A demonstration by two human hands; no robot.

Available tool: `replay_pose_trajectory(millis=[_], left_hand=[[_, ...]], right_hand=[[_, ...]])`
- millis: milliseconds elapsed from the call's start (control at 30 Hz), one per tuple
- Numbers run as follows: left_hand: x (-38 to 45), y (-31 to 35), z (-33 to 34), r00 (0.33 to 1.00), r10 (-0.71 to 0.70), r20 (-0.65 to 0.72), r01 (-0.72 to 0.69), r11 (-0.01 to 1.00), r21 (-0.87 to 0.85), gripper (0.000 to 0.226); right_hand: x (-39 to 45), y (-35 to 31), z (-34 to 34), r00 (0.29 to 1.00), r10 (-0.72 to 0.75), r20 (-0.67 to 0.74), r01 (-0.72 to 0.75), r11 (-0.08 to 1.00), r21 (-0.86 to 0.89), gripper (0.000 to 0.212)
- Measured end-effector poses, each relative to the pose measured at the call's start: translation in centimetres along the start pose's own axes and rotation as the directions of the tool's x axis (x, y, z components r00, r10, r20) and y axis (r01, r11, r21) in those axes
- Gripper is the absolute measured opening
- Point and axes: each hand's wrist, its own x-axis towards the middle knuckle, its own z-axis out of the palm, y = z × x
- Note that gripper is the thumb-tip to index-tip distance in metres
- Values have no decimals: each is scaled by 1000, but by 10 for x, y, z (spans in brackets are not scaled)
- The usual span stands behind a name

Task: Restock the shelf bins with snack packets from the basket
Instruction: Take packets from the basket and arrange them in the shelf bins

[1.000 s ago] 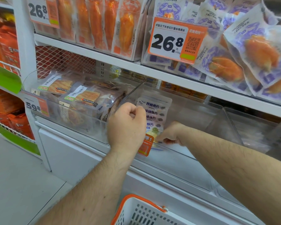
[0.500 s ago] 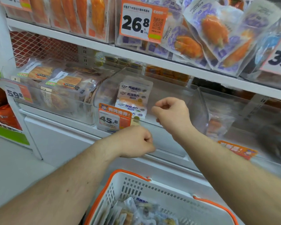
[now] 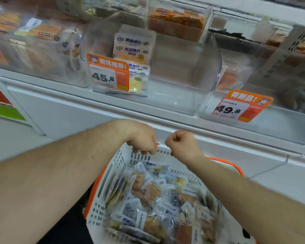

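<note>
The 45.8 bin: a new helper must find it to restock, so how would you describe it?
Above the white basket of snack packets, look along the shelf of clear plastic bins. The middle bin bears an orange price tag reading 45.8 at its front left. Unlike the bin with the 49.8 tag to its right, it holds white fish-slice packets stacked at its left side.

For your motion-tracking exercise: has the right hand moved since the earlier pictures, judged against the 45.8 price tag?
Yes. The right hand has dropped from the clear bin beside the 45.8 price tag down to the basket rim, well below the tag.
</note>
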Motion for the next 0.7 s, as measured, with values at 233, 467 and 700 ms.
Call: replay_pose_trajectory(millis=[233,467,700], left_hand=[[17,4,10,999,-9,52,4,995,100,26],[22,4,12,998,-19,59,10,989,148,37],[27,2,8,999,-8,33,4,994,107,29]], right_hand=[[8,102,57,903,349,252,-198,857,-476,17],[4,128,88,823,459,333,-176,765,-620,43],[16,103,65,800,429,420,-22,720,-693,29]])
